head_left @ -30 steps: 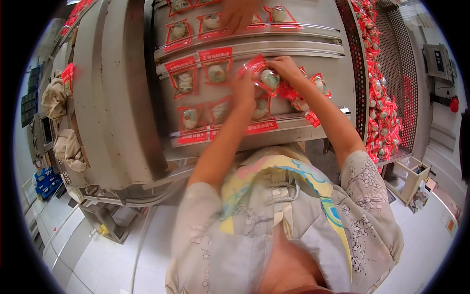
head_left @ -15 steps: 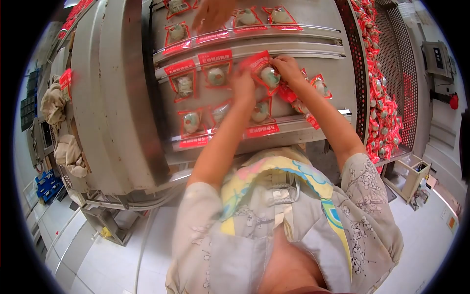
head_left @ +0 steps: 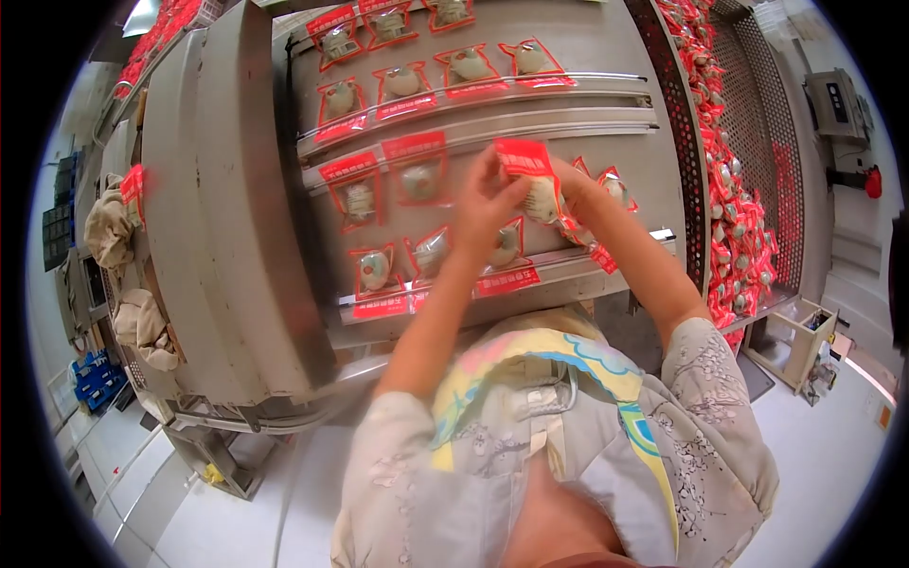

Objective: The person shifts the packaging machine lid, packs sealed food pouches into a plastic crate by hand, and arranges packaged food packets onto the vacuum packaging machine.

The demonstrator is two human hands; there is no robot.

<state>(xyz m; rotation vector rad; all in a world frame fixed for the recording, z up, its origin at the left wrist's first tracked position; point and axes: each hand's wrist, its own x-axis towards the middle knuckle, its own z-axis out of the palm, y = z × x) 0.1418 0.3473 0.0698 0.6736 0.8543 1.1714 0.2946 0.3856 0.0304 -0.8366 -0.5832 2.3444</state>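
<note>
Between my two hands, above the steel tray table, is a clear egg packet (head_left: 543, 201) with a red printed header. My left hand (head_left: 490, 201) pinches its left side, thumb toward the egg. My right hand (head_left: 579, 194) is closed at its right side, the fingertips partly hidden behind the packet. Just left of my left hand lies another egg packet (head_left: 419, 182), slightly blurred. Below my hands, an egg packet (head_left: 507, 244) rests in the front row, partly covered by my left forearm. Beside my right wrist, more packets (head_left: 614, 186) lie bunched together.
Metal rails (head_left: 473, 140) cross the table between rows of packets. A perforated steel bin (head_left: 772, 161) on the right holds a heap of red packets (head_left: 734, 237). A broad steel housing (head_left: 213, 208) stands at the left, with crumpled cloths (head_left: 142, 327) beyond it.
The held packet has moved slightly down and to the right, and its header now stands upright. Another person's hand at the top has left the view. The camera view has shifted slightly.
</note>
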